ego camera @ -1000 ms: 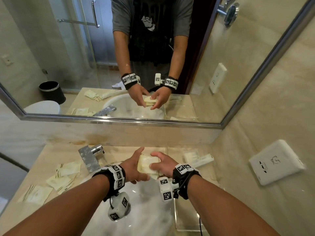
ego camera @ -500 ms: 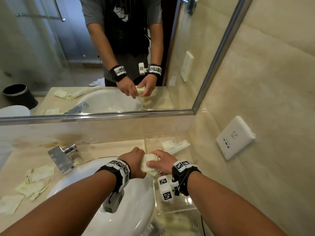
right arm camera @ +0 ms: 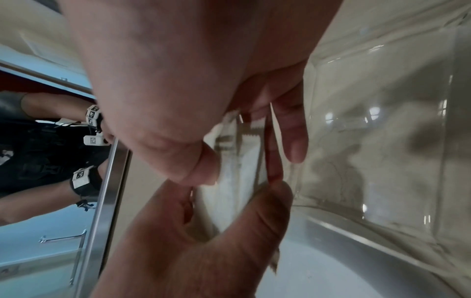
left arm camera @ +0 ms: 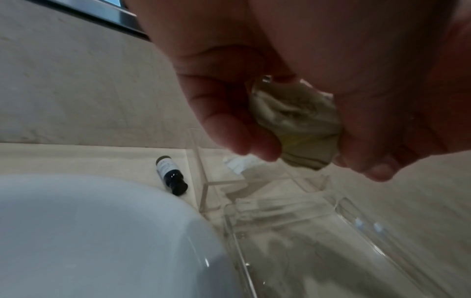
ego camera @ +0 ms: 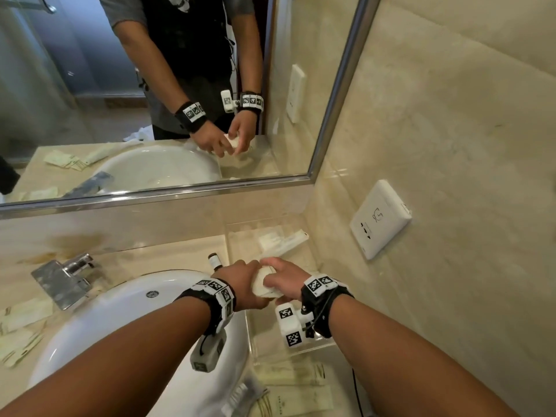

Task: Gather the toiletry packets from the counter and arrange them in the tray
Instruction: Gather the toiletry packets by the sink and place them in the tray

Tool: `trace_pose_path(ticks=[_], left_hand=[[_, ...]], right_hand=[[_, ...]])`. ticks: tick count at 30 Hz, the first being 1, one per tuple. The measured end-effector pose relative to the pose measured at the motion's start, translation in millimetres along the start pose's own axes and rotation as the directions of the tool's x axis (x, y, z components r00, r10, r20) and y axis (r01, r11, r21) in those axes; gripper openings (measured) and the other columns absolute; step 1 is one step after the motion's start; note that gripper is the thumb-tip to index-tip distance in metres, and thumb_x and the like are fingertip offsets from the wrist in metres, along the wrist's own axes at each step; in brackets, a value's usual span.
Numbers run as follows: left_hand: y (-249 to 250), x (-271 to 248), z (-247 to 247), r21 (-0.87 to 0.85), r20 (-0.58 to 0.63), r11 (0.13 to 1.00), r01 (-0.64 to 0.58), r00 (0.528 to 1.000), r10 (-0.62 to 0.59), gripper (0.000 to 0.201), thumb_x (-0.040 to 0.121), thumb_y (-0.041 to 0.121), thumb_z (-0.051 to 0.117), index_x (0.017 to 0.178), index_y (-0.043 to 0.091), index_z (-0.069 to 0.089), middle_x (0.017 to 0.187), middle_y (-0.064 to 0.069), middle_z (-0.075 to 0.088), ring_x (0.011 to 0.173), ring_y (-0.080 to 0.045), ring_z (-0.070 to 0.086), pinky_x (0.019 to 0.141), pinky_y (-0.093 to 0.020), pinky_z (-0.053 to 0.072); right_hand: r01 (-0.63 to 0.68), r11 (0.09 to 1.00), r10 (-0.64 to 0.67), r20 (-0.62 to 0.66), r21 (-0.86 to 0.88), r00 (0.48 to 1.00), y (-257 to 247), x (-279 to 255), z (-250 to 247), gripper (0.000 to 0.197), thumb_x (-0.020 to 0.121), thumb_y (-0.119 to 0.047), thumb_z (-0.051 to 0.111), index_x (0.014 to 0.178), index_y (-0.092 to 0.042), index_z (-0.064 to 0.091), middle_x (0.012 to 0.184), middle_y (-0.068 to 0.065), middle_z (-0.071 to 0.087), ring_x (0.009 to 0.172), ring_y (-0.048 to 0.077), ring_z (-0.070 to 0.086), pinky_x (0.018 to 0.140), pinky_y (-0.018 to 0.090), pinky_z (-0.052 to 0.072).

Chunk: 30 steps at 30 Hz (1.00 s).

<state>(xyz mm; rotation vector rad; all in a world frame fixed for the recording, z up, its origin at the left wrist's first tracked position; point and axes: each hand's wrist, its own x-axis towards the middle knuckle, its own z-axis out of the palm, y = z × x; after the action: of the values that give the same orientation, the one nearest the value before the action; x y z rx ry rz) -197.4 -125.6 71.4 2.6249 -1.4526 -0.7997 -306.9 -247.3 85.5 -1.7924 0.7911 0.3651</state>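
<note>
A small stack of cream toiletry packets (ego camera: 264,285) is held between both hands, just above the near half of the clear acrylic tray (ego camera: 301,348) to the right of the sink. My left hand (ego camera: 245,278) curls round the stack's left side, and in the left wrist view the packets (left arm camera: 298,125) look bunched inside its fingers. My right hand (ego camera: 281,276) pinches the right side; in the right wrist view its thumb and fingers clamp the packets (right arm camera: 237,161). A few white packets (ego camera: 279,239) lie at the tray's far end.
A white basin (ego camera: 144,326) with a chrome faucet (ego camera: 64,278) sits to the left. A small dark bottle (ego camera: 214,261) lies between basin and tray. Loose packets lie on the left counter (ego camera: 21,332) and the near counter (ego camera: 294,386). A wall socket (ego camera: 380,218) is on the right.
Both hands have carried the packet stack rightward, from above the basin to above the tray. The head view has swung right and down with them.
</note>
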Motion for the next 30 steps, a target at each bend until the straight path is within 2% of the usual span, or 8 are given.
trace_pose_path(ticks=[3,6,10,15,20,24,28,30], left_hand=[[5,0,6,-0.015,0.019,1.000,-0.003,1.000,0.003,0.082,0.060,0.072,0.064,0.131,0.038,0.041,0.105,0.002,0.056,0.095,-0.021,0.062,0.079,-0.033,0.051],[12,2,13,-0.002,0.038,1.000,0.019,0.999,-0.019,0.084,0.057,0.075,0.064,0.125,0.031,0.045,0.104,0.002,0.058,0.093,-0.021,0.062,0.077,-0.032,0.052],[15,6,20,0.008,0.053,0.997,0.081,0.995,-0.081,0.088,0.052,0.077,0.066,0.118,0.022,0.049,0.105,-0.001,0.059,0.093,-0.021,0.062,0.076,-0.033,0.053],[21,10,23,-0.016,0.057,0.998,0.063,0.996,-0.062,0.085,0.055,0.069,0.074,0.119,0.019,0.050,0.109,-0.002,0.057,0.095,-0.020,0.062,0.076,-0.032,0.051],[25,9,22,0.012,0.060,1.000,0.021,0.998,-0.022,0.083,0.060,0.050,0.080,0.129,0.024,0.042,0.113,-0.003,0.052,0.095,-0.023,0.063,0.074,-0.033,0.053],[25,7,20,0.057,0.079,0.998,-0.014,0.997,0.010,0.079,0.066,0.031,0.078,0.132,0.024,0.037,0.113,-0.003,0.046,0.090,-0.026,0.064,0.073,-0.038,0.056],[21,7,23,-0.001,0.065,1.000,-0.010,0.998,0.010,0.082,0.069,0.029,0.077,0.137,0.028,0.033,0.116,-0.002,0.045,0.091,-0.027,0.064,0.072,-0.036,0.055],[17,7,23,-0.087,0.044,0.996,-0.001,0.999,0.004,0.085,0.067,0.032,0.079,0.139,0.029,0.033,0.119,-0.002,0.045,0.095,-0.026,0.063,0.077,-0.036,0.054]], right_hand=[[0.011,0.999,-0.011,-0.022,-0.039,1.000,13,-4,-5,0.047,0.083,-0.021,0.067,0.127,-0.031,0.058,0.105,0.000,0.069,0.090,0.022,0.072,0.077,0.042,0.062],[-0.014,0.998,0.011,-0.051,-0.064,0.999,24,-6,-6,0.042,0.079,-0.021,0.072,0.113,-0.039,0.057,0.100,0.001,0.070,0.085,0.022,0.074,0.070,0.040,0.063],[0.004,0.990,0.003,0.050,-0.144,0.999,35,-10,-9,0.072,0.072,-0.018,0.080,0.131,-0.041,0.046,0.103,0.003,0.069,0.079,0.016,0.072,0.062,0.032,0.060],[0.020,0.934,0.010,0.084,-0.357,0.996,37,-15,-8,0.102,0.073,-0.023,0.083,0.151,-0.046,0.020,0.115,0.002,0.062,0.090,0.023,0.069,0.070,0.038,0.062],[-0.012,0.927,0.028,0.039,-0.375,0.999,39,-12,-8,0.094,0.073,-0.016,0.076,0.141,-0.054,0.024,0.101,0.007,0.067,0.085,0.033,0.073,0.061,0.054,0.062],[-0.007,0.949,0.016,0.026,-0.316,1.000,42,-11,-11,0.086,0.079,-0.004,0.067,0.143,-0.048,0.031,0.098,0.008,0.068,0.078,0.030,0.075,0.063,0.054,0.062],[-0.002,0.969,0.007,0.021,-0.246,1.000,44,-13,-12,0.084,0.080,0.000,0.063,0.145,-0.044,0.034,0.101,0.006,0.066,0.071,0.024,0.074,0.067,0.050,0.063],[0.001,0.972,0.003,0.020,-0.236,1.000,43,-14,-12,0.085,0.078,-0.002,0.064,0.145,-0.044,0.034,0.103,0.005,0.065,0.073,0.020,0.073,0.067,0.045,0.064]])
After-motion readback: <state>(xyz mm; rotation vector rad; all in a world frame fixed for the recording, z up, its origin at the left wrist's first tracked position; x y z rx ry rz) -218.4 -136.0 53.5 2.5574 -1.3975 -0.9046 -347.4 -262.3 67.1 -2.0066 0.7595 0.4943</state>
